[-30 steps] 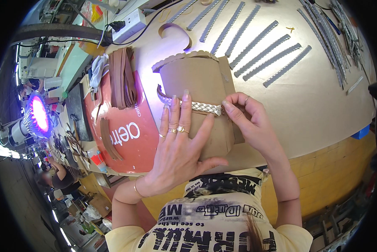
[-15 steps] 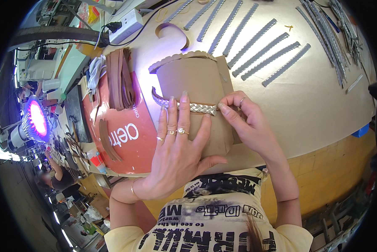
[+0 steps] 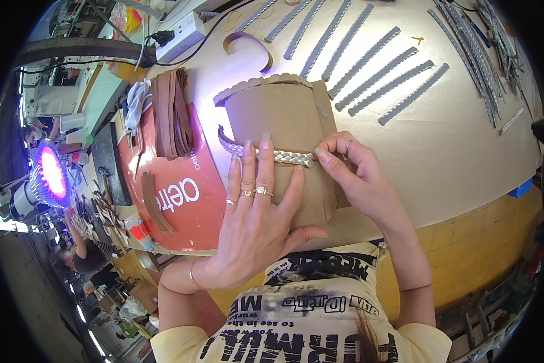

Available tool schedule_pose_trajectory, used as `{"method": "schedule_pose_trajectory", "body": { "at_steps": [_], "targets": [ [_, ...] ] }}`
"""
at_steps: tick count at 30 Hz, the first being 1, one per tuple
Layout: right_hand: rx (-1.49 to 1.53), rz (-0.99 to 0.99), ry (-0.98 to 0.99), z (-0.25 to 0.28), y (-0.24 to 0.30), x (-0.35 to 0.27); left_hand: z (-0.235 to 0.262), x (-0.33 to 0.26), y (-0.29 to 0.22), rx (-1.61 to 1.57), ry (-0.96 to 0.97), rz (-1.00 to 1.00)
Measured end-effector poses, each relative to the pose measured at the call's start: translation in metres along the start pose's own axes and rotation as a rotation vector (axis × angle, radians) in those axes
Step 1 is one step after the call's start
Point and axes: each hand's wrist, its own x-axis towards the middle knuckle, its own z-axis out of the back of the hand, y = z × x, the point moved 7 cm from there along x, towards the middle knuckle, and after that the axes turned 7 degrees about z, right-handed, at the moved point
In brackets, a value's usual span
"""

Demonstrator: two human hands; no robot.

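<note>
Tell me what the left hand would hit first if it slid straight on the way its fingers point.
The left hand lies flat on the tan panel, fingers pointing away from the person. Their tips already touch the silver braid, so that comes first; beyond it is more panel and its scalloped top edge. Height is hard to judge.

A flat red package (image 3: 181, 181) with white lettering lies just left of my left hand (image 3: 257, 224), brown strips (image 3: 170, 115) resting on it.

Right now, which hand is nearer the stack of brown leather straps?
Left. The left hand lies flat on the tan piece, just right of the brown leather straps. The right hand pinches the silver braid's end, farther right.
</note>
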Motion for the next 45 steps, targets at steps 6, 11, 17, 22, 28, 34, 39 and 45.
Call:
{"method": "schedule_pose_trajectory", "body": {
  "at_steps": [6,11,17,22,28,34,39,45],
  "targets": [
    [-0.043,-0.009,0.002,0.001,0.002,-0.001,0.001,0.000,-0.001,-0.004,0.005,0.001],
    [-0.072,-0.001,0.015,0.000,0.005,0.001,0.001,0.001,0.000,-0.009,0.009,0.001],
    [-0.058,-0.001,0.026,0.000,0.009,0.000,0.001,0.001,-0.001,0.003,0.002,-0.003],
    [-0.175,0.055,0.018,0.001,0.014,0.002,0.001,0.001,-0.002,0.026,-0.005,-0.008],
    [-0.069,-0.054,0.023,0.004,0.012,0.003,0.002,0.001,-0.002,0.034,-0.023,-0.014],
    [-0.180,-0.025,0.036,0.006,0.022,0.011,0.003,0.003,-0.005,0.065,-0.036,-0.003],
    [-0.162,-0.060,0.111,0.003,0.033,0.016,0.005,0.004,-0.009,0.075,-0.068,0.008],
    [-0.153,-0.207,0.155,0.005,0.039,0.015,0.005,0.004,-0.009,0.056,-0.082,0.012]
  ]
}}
